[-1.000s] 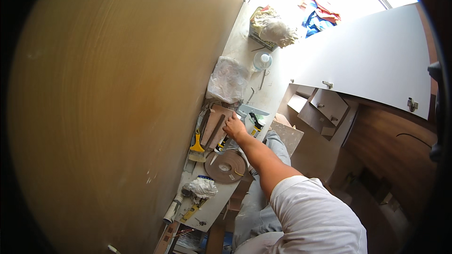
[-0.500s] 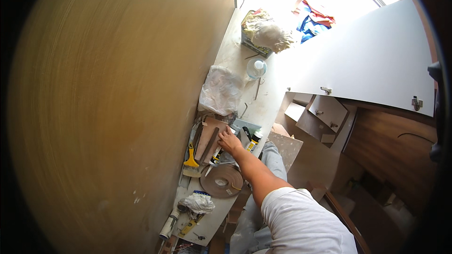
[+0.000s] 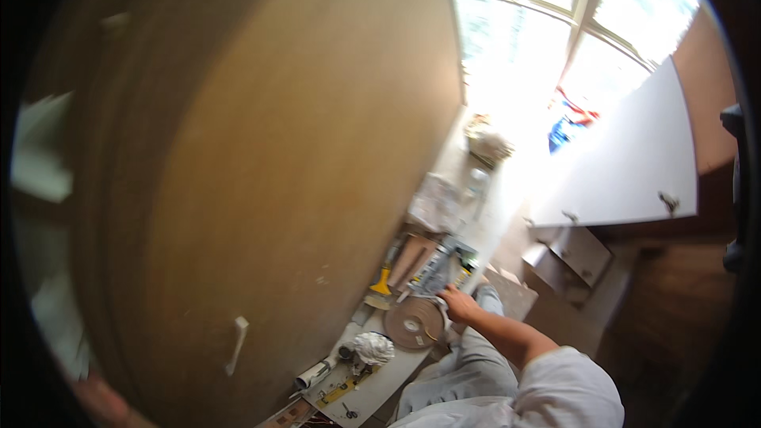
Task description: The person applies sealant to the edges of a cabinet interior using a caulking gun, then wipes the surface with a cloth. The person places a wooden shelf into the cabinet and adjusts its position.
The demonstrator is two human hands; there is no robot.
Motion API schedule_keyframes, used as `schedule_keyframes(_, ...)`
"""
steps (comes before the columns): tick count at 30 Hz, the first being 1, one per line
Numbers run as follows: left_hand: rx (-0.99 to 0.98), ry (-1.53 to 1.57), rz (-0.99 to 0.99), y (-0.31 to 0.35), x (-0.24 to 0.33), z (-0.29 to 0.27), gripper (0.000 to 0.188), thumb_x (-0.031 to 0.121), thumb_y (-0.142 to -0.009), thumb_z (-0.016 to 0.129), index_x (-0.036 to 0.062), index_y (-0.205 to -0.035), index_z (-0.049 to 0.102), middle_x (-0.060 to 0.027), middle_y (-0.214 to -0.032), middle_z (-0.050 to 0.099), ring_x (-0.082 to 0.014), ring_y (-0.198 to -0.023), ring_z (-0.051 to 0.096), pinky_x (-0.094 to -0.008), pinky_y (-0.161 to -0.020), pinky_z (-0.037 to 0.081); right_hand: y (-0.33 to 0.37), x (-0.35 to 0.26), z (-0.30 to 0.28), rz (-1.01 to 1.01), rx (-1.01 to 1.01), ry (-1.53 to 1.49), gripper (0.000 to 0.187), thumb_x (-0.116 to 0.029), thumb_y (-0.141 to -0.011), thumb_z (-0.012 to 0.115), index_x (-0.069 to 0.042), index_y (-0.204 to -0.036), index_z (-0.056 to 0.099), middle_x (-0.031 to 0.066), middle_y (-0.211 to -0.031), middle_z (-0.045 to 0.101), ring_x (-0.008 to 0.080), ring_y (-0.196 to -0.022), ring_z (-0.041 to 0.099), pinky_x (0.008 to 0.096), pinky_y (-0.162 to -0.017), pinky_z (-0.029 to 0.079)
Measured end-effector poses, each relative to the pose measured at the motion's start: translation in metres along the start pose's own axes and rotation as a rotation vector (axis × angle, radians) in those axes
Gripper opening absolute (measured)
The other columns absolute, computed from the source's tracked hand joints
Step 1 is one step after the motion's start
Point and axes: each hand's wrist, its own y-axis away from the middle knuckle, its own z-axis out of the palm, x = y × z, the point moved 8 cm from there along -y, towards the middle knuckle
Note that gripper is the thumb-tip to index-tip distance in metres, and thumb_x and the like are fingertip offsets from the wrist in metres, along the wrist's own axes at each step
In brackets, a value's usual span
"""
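My right hand (image 3: 457,303) reaches in from the lower right, beside a coil of brown edge banding (image 3: 402,323). Its fingers are small and blurred; I cannot make out whether they hold anything. Just beyond lie a caulk tube (image 3: 418,273) and a brown board piece (image 3: 412,257). A yellow-handled brush (image 3: 383,282) rests to the left of these. At the lower left rim a smeared skin-coloured shape, seemingly my left hand (image 3: 107,400), shows beside the large wooden panel (image 3: 277,190); its fingers cannot be told apart.
On the narrow white ledge (image 3: 403,366) are a crumpled white cloth (image 3: 373,348), a white tube (image 3: 314,374), scissors (image 3: 349,411), a plastic bag (image 3: 434,203) and a bottle (image 3: 478,181). A white cabinet door (image 3: 626,166) stands open at right, with bright windows behind.
The view has swung, so the ledge sits lower and further right. My right hand has drawn back from the board piece toward the banding coil. A blurred skin-coloured shape has appeared at lower left.
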Motion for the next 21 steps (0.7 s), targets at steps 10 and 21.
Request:
schedule_keyframes(10, 0.058, 0.508, -0.289, -0.021, 0.103, -0.057, 0.034, 0.039, -0.102, 0.069, 0.0104, -0.118, 0.059, -0.0012, -0.112, 0.065, -0.0134, -0.106, 0.063, -0.0343, -0.092, 0.054, 0.141, -0.358, -0.174, -0.612, 0.120, -0.540, 0.072, -0.004, -0.088, 0.078, -0.008, -0.153, 0.047, 0.0149, -0.136, 0.057, 0.0211, -0.102, 0.074, 0.0335, -0.090, 0.060)
schedule_keyframes(21, -0.270, 0.428, -0.613, 0.182, 0.081, -0.103, 0.022, 0.025, -0.107, 0.064, 0.0027, -0.109, 0.062, -0.0004, -0.096, 0.067, -0.0044, -0.088, 0.056, -0.0243, -0.080, 0.047, 0.233, -0.537, -0.143, -0.418, -1.088, -1.336, 0.069, -0.034, -0.103, 0.066, 0.000, -0.156, 0.037, 0.0154, -0.142, 0.058, 0.0225, -0.126, 0.061, 0.0428, -0.110, 0.048)
